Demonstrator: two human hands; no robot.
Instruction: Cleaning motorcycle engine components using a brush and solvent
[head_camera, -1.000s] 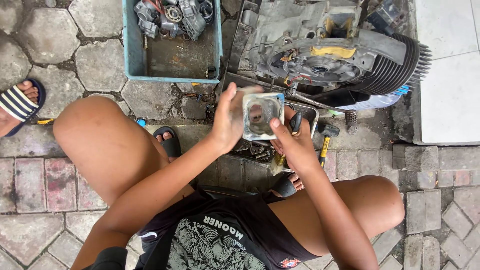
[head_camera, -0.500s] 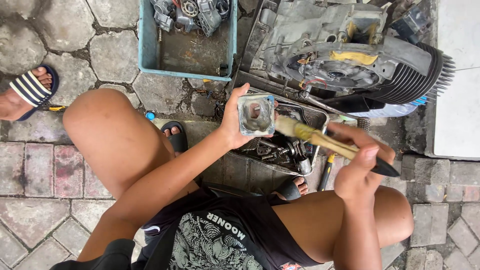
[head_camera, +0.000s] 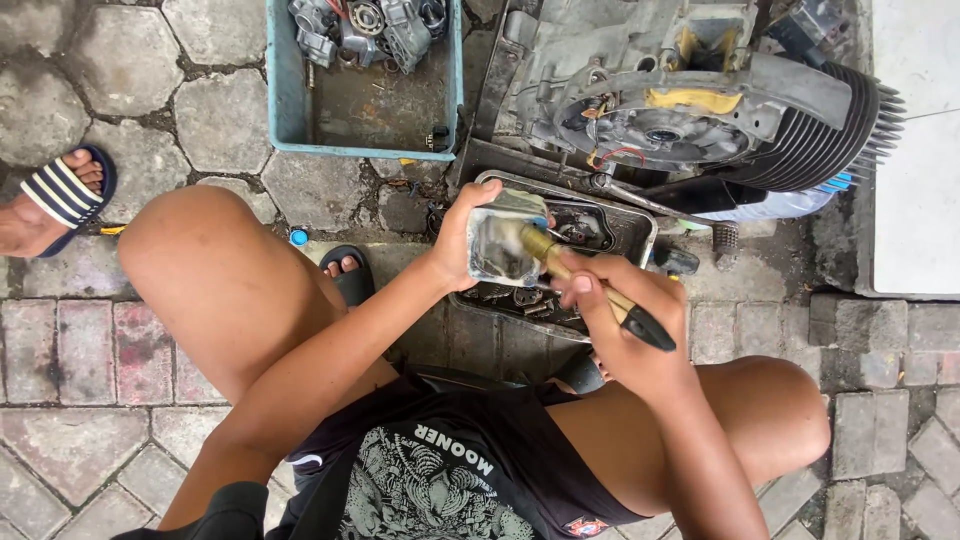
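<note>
Two hands work a square metal part over the oily parts tray (head_camera: 640, 232).
The left hand (head_camera: 458, 245) grips the dull grey square metal part (head_camera: 497, 248) by its edge; the right hand (head_camera: 625, 330) is closed round a wooden-handled brush (head_camera: 590, 285), bristles seemingly inside the part's hollow.

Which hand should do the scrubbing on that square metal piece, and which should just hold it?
Probably the right hand: it grips the brush, whose bristle end is already on the square metal part. The left hand clasps that part over the metal tray, so it holds.
</note>
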